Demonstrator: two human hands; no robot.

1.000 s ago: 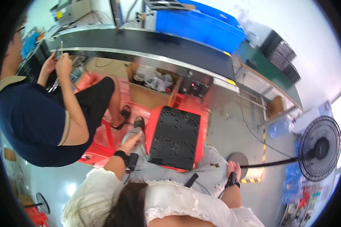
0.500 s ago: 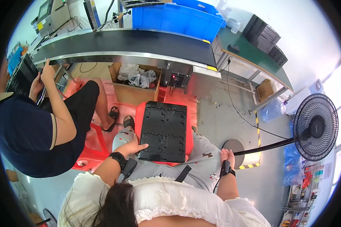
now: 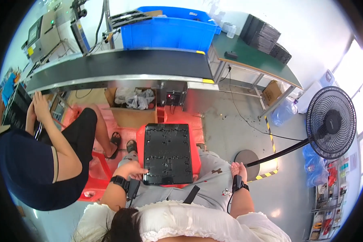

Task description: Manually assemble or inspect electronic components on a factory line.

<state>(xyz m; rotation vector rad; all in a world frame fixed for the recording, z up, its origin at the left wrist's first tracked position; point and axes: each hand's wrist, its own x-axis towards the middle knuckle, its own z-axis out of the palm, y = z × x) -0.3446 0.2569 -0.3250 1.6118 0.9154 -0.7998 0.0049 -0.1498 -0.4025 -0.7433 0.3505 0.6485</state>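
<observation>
Black tray (image 3: 167, 152) beside left hand (image 3: 130, 170)

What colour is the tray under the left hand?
Black, seen in the head view: tray, left hand on its near corner.

Left hand (image 3: 130, 170) touching black moulded tray (image 3: 168, 153) on red crate (image 3: 195, 158), right hand (image 3: 238, 170) open on knee

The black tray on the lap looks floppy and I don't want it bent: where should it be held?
Probably by both long side edges of the black tray, one hand from each side. It lies flat and wide; the left hand touches only its near left corner.
</observation>
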